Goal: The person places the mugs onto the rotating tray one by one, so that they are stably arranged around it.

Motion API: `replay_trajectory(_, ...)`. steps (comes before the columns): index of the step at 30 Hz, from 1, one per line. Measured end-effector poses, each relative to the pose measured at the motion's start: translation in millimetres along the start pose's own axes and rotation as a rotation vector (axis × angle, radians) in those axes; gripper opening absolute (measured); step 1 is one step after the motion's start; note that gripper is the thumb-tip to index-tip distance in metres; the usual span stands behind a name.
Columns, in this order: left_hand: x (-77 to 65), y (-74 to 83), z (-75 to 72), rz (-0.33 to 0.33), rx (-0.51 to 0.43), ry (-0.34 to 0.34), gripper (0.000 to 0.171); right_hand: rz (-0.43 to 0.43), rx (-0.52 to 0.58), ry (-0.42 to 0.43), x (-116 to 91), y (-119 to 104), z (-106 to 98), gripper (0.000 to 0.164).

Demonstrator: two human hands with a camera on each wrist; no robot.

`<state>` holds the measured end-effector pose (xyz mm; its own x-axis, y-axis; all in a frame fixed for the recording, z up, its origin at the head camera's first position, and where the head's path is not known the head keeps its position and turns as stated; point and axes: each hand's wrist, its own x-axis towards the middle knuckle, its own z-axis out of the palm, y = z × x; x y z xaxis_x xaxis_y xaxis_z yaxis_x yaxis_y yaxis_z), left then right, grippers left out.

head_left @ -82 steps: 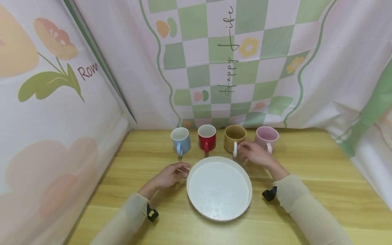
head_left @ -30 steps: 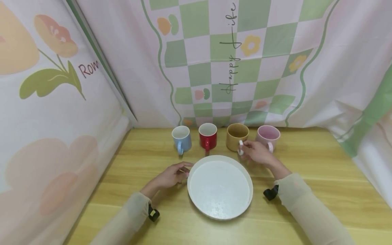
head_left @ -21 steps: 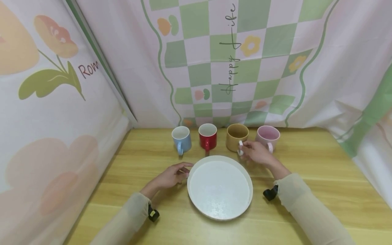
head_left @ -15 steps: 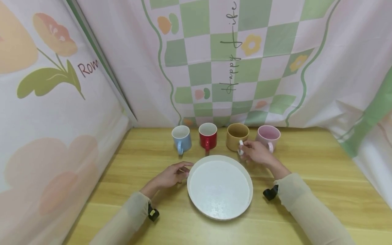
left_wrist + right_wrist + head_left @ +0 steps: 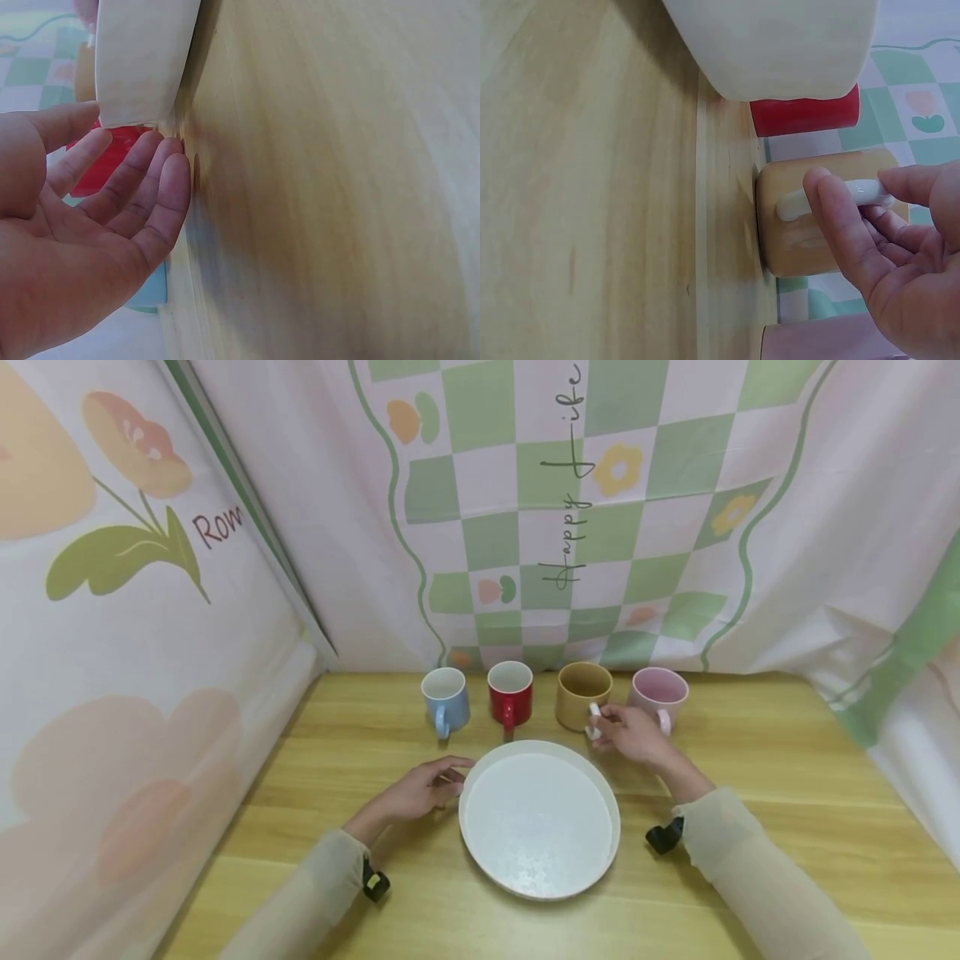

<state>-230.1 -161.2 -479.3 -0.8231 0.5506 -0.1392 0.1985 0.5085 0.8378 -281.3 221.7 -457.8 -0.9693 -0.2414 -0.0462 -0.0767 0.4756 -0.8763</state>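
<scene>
A tan mug (image 5: 573, 702) with a white handle (image 5: 594, 721) stands upright on the wooden table. My right hand (image 5: 630, 732) pinches that handle between thumb and fingers; in the right wrist view the handle (image 5: 866, 192) passes between them. Below the mugs lies a round white tray (image 5: 538, 827). At the tray's left rim is my left hand (image 5: 420, 789), its fingers loosely bent. The left wrist view has this hand (image 5: 97, 202) with fingertips at or very near the tray's side wall (image 5: 142, 60), gripping nothing.
In the same row stand a light blue mug (image 5: 447, 706), a red mug (image 5: 510, 702) and, to the right behind my hand, a pink mug (image 5: 647, 697). A patterned curtain (image 5: 420, 635) hangs at the table's back edge, and another cloth (image 5: 225, 635) closes off the left side.
Since the earliest frame my right hand has taken the tan mug's handle, and that handle has swung to the right. My left hand has edged closer to the tray's rim.
</scene>
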Motion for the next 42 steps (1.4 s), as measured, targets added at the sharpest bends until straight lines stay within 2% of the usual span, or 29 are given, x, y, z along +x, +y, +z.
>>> replay_trajectory(15, 0.4, -0.5, -0.2, 0.005, -0.017, -0.005, 0.040, -0.042, -0.022, 0.043, -3.5, 2.1, -1.2, 0.028)
replay_trajectory(27, -0.4, 0.4, -0.8, 0.003, -0.014, -0.002, 0.041, -0.093, -0.024, 0.051, -10.6, -3.6, -1.0, 0.025)
replay_trajectory(42, 0.0, 0.4, -1.2, -0.001, -0.014, -0.007, 0.040, -0.141, -0.083, 0.048, -22.4, -11.8, -2.3, 0.023)
